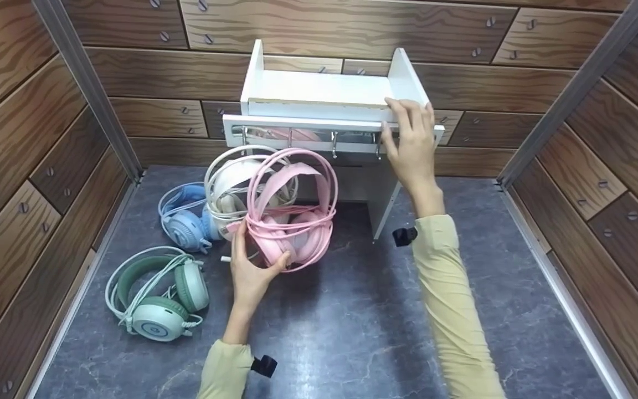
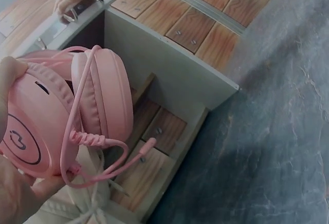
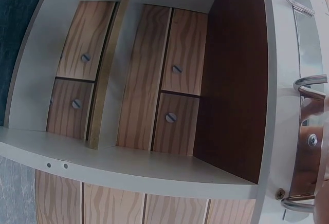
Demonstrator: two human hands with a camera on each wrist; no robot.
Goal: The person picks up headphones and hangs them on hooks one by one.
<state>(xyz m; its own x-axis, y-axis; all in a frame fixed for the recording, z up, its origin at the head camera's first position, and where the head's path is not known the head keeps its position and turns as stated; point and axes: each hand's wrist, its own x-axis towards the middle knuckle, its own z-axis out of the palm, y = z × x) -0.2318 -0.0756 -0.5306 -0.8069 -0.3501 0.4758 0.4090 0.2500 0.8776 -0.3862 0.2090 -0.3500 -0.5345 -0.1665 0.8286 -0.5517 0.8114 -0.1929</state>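
Note:
My left hand (image 1: 252,277) holds pink headphones (image 1: 270,244) by an ear cup, fingers and thumb spread around it, in front of a white shelf unit (image 1: 324,88). The headband is uppermost and the pink cable is wound in loops; a short microphone boom sticks out in the left wrist view. Behind them are white headphones (image 1: 233,176) under the left end of the hook rail (image 1: 308,124), partly hidden. My right hand (image 1: 414,147) grips the rail's right end, fingers over the top and thumb in front, near the rightmost hook (image 1: 377,145).
Blue headphones (image 1: 186,227) lie on the dark marbled floor (image 1: 341,332) at left, with green headphones (image 1: 158,318) nearer me. Wood-patterned walls surround the space on three sides. Below the rail, the unit's side panel (image 3: 234,75) and inner crossbar (image 3: 110,75) show in the right wrist view.

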